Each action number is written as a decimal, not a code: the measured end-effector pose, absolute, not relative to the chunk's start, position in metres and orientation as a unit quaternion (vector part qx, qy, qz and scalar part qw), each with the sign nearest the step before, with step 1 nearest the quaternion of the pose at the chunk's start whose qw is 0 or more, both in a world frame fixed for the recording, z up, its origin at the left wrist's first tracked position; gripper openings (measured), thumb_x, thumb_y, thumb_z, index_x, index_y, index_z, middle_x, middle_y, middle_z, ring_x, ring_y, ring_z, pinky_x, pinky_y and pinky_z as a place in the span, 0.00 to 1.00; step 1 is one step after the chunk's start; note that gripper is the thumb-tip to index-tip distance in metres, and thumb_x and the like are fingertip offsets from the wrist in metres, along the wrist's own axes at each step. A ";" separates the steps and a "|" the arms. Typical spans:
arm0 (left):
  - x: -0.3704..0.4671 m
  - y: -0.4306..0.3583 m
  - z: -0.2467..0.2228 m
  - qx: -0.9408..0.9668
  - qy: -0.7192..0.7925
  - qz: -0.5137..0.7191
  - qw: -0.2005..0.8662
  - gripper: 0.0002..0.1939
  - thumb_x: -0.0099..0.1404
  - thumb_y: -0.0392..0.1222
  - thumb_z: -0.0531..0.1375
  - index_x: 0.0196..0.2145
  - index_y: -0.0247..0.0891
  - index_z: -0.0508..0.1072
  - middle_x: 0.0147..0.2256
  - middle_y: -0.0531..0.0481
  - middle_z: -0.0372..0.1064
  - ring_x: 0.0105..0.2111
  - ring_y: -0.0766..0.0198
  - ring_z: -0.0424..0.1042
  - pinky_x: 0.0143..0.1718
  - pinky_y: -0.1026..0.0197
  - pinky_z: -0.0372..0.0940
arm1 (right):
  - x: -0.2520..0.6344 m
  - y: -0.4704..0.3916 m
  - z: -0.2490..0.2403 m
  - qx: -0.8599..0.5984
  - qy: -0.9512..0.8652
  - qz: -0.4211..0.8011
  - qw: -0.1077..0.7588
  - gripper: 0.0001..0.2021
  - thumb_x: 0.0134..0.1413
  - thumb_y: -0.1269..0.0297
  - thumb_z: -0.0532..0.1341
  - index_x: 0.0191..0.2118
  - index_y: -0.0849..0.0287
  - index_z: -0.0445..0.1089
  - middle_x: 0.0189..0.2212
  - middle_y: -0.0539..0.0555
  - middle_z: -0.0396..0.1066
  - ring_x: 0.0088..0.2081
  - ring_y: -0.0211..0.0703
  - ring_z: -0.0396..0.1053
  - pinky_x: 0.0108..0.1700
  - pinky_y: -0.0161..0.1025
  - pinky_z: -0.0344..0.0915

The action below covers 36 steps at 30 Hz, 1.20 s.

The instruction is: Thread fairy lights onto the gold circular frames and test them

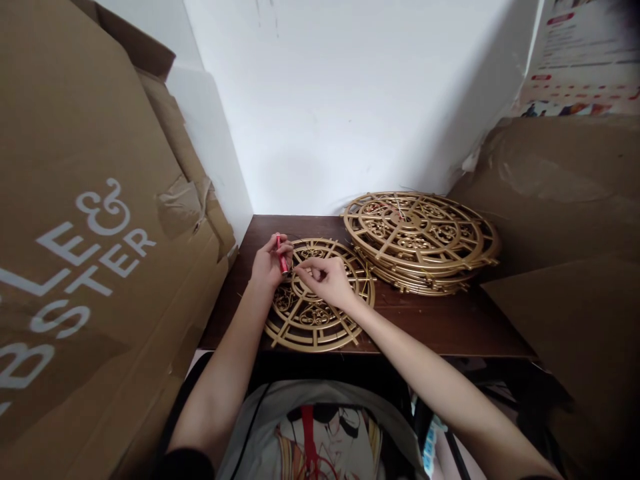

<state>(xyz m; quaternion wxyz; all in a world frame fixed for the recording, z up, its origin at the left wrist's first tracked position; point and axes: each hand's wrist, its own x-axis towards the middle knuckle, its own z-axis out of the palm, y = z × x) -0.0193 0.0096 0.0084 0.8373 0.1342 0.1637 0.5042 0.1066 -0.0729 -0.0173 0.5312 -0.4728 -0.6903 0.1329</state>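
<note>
A round gold openwork frame (316,339) lies flat on the dark brown table (415,320). Over its upper left part, my left hand (270,263) is closed around a slim red tube (282,257), whose lower end points toward the frame's middle. My right hand (327,280) is over the frame's centre, its thumb and forefinger pinched close to the tube's lower end. Whatever sits between those fingertips is too small to make out. A thin yellow strand (367,275) shows at the frame's right side.
Several similar gold frames (420,230) are stacked at the table's back right. A large printed cardboard box (100,233) stands at the left, and more cardboard (565,200) rises at the right. Behind the table is a white wall (340,100).
</note>
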 end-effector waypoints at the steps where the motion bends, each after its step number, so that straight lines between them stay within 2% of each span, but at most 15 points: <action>1: -0.019 0.010 0.008 0.121 0.163 0.505 0.839 0.12 0.70 0.31 0.49 0.28 0.35 0.62 0.24 0.51 0.63 0.19 0.76 0.57 0.17 0.76 0.60 | 0.106 -0.073 -0.018 -0.472 -0.702 0.118 0.520 0.12 0.56 0.58 0.60 0.29 0.58 0.77 0.12 0.43 0.54 0.16 0.32 0.51 0.24 0.32 0.50; 4: -0.018 0.009 0.009 0.077 0.161 0.500 0.847 0.12 0.71 0.32 0.48 0.28 0.34 0.62 0.24 0.51 0.62 0.19 0.77 0.57 0.17 0.77 0.59 | 0.105 -0.072 -0.022 -0.475 -0.736 0.068 0.477 0.11 0.57 0.59 0.59 0.31 0.58 0.77 0.16 0.47 0.65 0.18 0.32 0.57 0.25 0.32 0.52; 6: -0.017 0.009 0.009 0.062 0.159 0.498 0.850 0.12 0.72 0.33 0.48 0.28 0.34 0.61 0.24 0.51 0.62 0.19 0.77 0.57 0.17 0.78 0.59 | 0.104 -0.072 -0.023 -0.487 -0.750 0.042 0.446 0.11 0.58 0.60 0.59 0.32 0.58 0.77 0.18 0.48 0.68 0.19 0.33 0.60 0.26 0.31 0.52; 14: -0.015 0.009 0.007 0.066 0.175 0.497 0.848 0.13 0.71 0.33 0.48 0.28 0.34 0.62 0.24 0.52 0.62 0.18 0.77 0.55 0.18 0.77 0.58 | 0.101 -0.072 -0.023 -0.533 -0.760 -0.023 0.370 0.11 0.59 0.60 0.58 0.32 0.57 0.75 0.19 0.48 0.71 0.21 0.34 0.65 0.28 0.31 0.52; 21: -0.012 0.009 0.005 0.107 0.185 0.502 0.838 0.13 0.70 0.32 0.50 0.27 0.33 0.63 0.24 0.52 0.62 0.18 0.78 0.56 0.19 0.77 0.58 | 0.098 -0.068 -0.024 -0.553 -0.751 -0.056 0.356 0.10 0.55 0.61 0.57 0.29 0.58 0.72 0.22 0.49 0.73 0.23 0.36 0.67 0.27 0.33 0.52; 28: -0.003 0.008 0.003 0.248 0.278 0.571 0.731 0.10 0.67 0.32 0.52 0.26 0.34 0.62 0.21 0.53 0.64 0.16 0.77 0.58 0.16 0.74 0.54 | 0.097 -0.066 -0.027 -0.555 -0.751 -0.075 0.349 0.09 0.51 0.64 0.57 0.25 0.59 0.71 0.21 0.50 0.73 0.22 0.36 0.65 0.25 0.34 0.50; 31: -0.004 0.006 0.001 0.316 0.310 0.600 0.667 0.05 0.64 0.34 0.56 0.30 0.35 0.63 0.22 0.53 0.67 0.18 0.73 0.63 0.17 0.72 0.56 | 0.103 -0.067 -0.022 -0.508 -0.780 -0.054 0.361 0.10 0.54 0.64 0.58 0.25 0.59 0.72 0.21 0.49 0.70 0.23 0.35 0.63 0.26 0.34 0.52; 33: -0.006 0.006 0.001 0.337 0.310 0.613 0.644 0.05 0.62 0.36 0.59 0.33 0.37 0.63 0.23 0.53 0.69 0.19 0.71 0.64 0.17 0.71 0.57 | 0.112 -0.066 -0.014 -0.452 -0.792 -0.023 0.410 0.12 0.58 0.64 0.58 0.27 0.58 0.74 0.23 0.51 0.71 0.26 0.36 0.65 0.29 0.34 0.57; 36: -0.010 0.006 0.003 0.371 0.272 0.617 0.639 0.09 0.60 0.39 0.62 0.34 0.38 0.63 0.24 0.53 0.70 0.19 0.71 0.64 0.16 0.70 0.56 | 0.132 -0.063 -0.001 -0.424 -0.729 0.033 0.536 0.09 0.59 0.63 0.60 0.32 0.58 0.77 0.38 0.56 0.74 0.40 0.42 0.68 0.42 0.39 0.65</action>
